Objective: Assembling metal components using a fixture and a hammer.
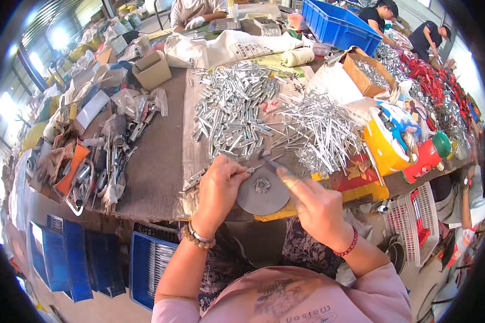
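My left hand (219,184) pinches a small silvery metal piece (251,169) over the far edge of a round grey plate (264,203). A rough, light mark shows near the plate's middle. In my closed right hand (319,207) is what looks like a small hammer (272,163), its dark head beyond the plate; the fingers hide much of the handle. Just past both hands lies a heap of short silvery metal tubes (226,107). To its right spreads a pile of thin metal rods (328,129).
Bagged metal parts (118,140) crowd the table's left, near an open cardboard box (151,70). On the right stand a yellow container (383,142) and a red jar with a green lid (423,161). Blue bins (140,269) sit below the edge. Other people work at the far side.
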